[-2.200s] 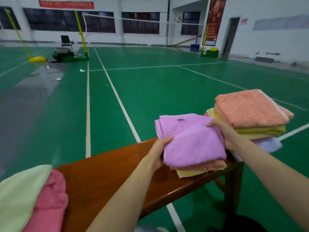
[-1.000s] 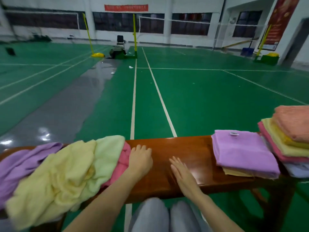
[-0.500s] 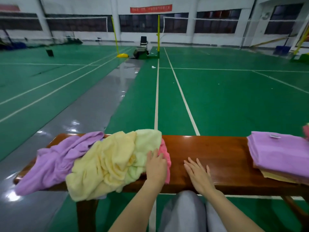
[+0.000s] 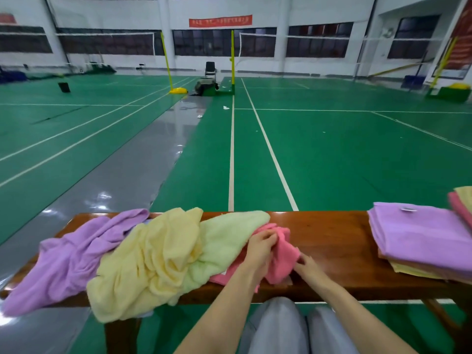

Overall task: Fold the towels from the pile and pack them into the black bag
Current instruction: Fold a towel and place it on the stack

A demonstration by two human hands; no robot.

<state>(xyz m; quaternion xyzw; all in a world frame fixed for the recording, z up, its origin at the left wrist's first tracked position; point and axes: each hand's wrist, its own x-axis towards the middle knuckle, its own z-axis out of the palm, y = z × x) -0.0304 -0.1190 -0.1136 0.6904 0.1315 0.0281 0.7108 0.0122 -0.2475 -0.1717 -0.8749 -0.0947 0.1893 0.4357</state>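
A loose pile lies on the left half of the wooden bench [image 4: 329,233]: a purple towel [image 4: 69,259], a yellow towel [image 4: 153,261], a pale green towel [image 4: 224,238] and a pink towel [image 4: 279,261] at its right end. My left hand [image 4: 260,247] grips the pink towel's upper part, fingers curled into the cloth. My right hand [image 4: 306,264] pinches the pink towel's lower right edge. A folded stack topped by a purple towel [image 4: 419,236] rests on the bench's right end. The black bag is not in view.
Another folded stack [image 4: 463,203], pink and yellow, shows at the right frame edge. My knees [image 4: 281,325] are under the bench's near edge. Green court floor with white lines, net posts [image 4: 232,60] and a chair [image 4: 210,69] lie beyond.
Both hands left the folded purple stack and moved left to the pile. The left hand went from resting flat on the pink towel to gripping it, and the right hand now pinches its edge.
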